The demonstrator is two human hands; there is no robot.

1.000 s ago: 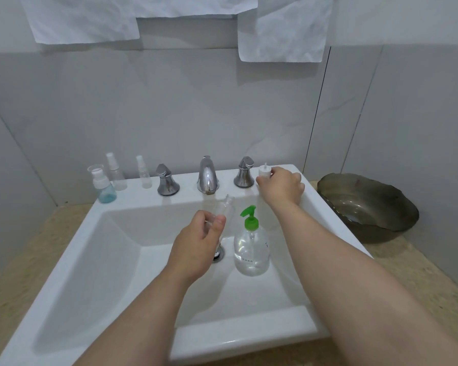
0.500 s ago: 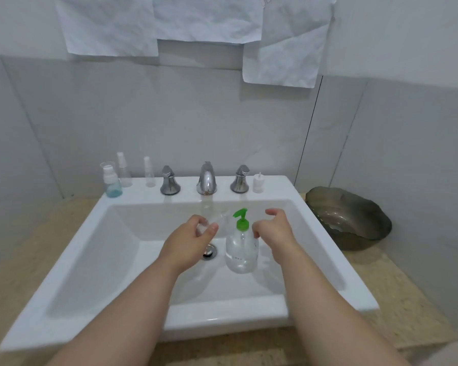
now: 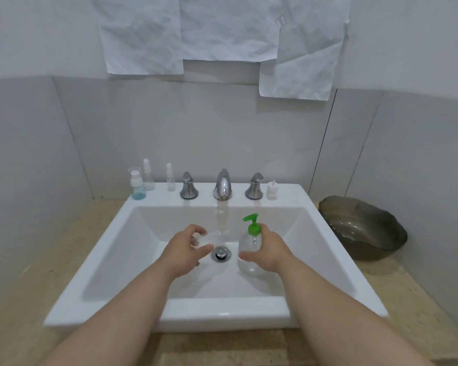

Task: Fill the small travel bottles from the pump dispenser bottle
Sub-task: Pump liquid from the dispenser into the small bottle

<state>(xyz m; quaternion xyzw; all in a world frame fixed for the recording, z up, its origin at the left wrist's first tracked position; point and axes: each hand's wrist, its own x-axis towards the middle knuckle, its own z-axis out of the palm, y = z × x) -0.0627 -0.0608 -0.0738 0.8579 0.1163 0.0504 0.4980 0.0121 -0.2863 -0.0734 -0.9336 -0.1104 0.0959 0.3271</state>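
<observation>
The person is standing at the sink with both arms reaching down into the basin, and the filling step looks to be just getting set up. The left hand is pinching a small travel bottle between thumb and fingers, holding it tilted with its neck aimed towards the right; it is clear and blurred, so I cannot tell if its mouth is open. The right hand is curling round the body of the pump dispenser bottle, which is standing upright on the basin floor just right of the drain. The green pump head is pointing its spout left, towards the small bottle but apart from it. Next, I would say, the neck needs bringing right under that spout and something needs pressing the pump down, which means the right hand shifting up top. The basin walls are giving both hands open room, and the faucet is sitting well behind. Three more bottles and a white cap are waiting on the back ledge.
</observation>
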